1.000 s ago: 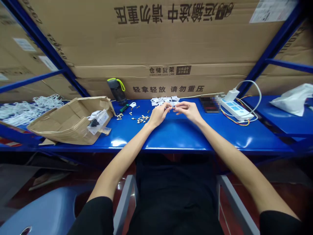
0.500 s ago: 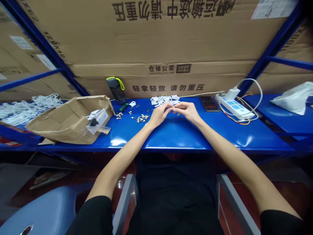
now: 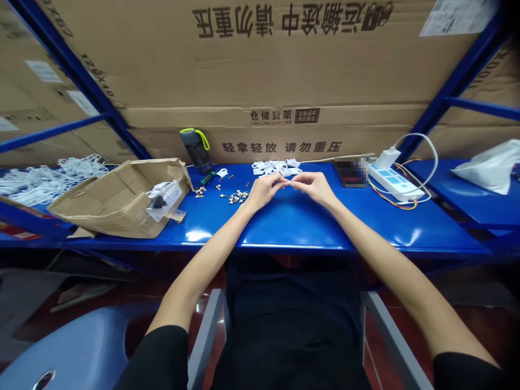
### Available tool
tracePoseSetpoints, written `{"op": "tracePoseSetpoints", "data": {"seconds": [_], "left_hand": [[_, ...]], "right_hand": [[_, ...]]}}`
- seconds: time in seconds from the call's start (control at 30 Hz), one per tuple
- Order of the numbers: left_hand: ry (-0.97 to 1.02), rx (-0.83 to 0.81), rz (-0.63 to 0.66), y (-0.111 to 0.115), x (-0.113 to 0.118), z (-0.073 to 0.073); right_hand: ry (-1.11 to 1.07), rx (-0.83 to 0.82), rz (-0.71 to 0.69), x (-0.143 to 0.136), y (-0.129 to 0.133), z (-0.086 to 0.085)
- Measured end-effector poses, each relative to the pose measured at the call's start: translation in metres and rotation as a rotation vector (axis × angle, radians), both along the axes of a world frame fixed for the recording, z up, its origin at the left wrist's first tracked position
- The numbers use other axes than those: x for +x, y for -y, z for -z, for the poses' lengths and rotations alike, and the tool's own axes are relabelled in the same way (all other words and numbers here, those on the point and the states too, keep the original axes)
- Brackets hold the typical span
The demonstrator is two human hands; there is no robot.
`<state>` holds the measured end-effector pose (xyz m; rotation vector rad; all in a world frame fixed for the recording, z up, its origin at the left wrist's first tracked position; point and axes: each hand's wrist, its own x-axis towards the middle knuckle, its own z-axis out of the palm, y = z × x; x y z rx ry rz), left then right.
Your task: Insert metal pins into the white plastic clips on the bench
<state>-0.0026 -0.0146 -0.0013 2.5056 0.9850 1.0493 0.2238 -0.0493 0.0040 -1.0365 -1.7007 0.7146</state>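
Observation:
My left hand [image 3: 264, 191] and my right hand [image 3: 313, 186] meet above the blue tabletop, fingertips pinched together. Between them is a small whitish piece [image 3: 288, 182], mostly covered by the fingers and too small to name. Just behind the hands lies a pile of flat white plastic parts [image 3: 271, 167]. To the left of my left hand, small white and brass-coloured fittings [image 3: 238, 196] are scattered in a cluster. A smaller group of them [image 3: 200, 192] lies further left. Near that group rests a green-and-black screwdriver [image 3: 208, 178], with a single white part [image 3: 222, 172] beside it.
An open cardboard box [image 3: 122, 203] holding small bags stands at left, white cords [image 3: 60, 176] beyond it. A dark bottle [image 3: 197, 150] is at the back. At right are a blurred dark object [image 3: 350, 172] and a power strip [image 3: 396, 181] with looping cables. Large cartons [image 3: 264, 70] wall the back.
The fingers have shifted slightly around the small piece, and my right hand's fingers are drawn more tightly together. The whole view has moved slightly; the things on the table stay put.

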Motion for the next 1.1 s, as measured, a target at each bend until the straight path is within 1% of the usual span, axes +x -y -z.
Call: {"op": "tracePoseSetpoints", "data": {"seconds": [0.13,0.23,0.33,0.5,0.6,0.7,0.9,1.1], "left_hand": [[-0.079,0.015,0.001,-0.001,-0.003,-0.004],[-0.143,0.054,0.007,-0.003,-0.006,-0.009],[-0.167,0.093,-0.029,-0.007,-0.008,-0.011],[-0.19,0.116,-0.094,-0.011,-0.007,-0.008],[-0.217,0.113,-0.109,-0.011,-0.006,-0.005],[-0.233,0.1,-0.134,-0.01,-0.007,-0.005],[-0.2,0.088,-0.227,-0.012,-0.01,-0.004],[-0.263,0.091,-0.198,-0.013,-0.007,0.003]], "right_hand": [[0.082,0.041,0.02,0.005,-0.005,0.004],[0.161,0.041,0.028,0.005,-0.008,0.007],[0.26,0.028,0.004,0.002,-0.007,0.01],[0.483,0.093,-0.064,-0.004,-0.006,0.015],[0.582,0.105,-0.073,-0.005,-0.005,0.017],[0.603,0.103,-0.081,-0.004,-0.004,0.017],[0.612,0.103,-0.09,-0.004,-0.003,0.015],[0.616,0.112,-0.089,-0.005,-0.002,0.013]]}}
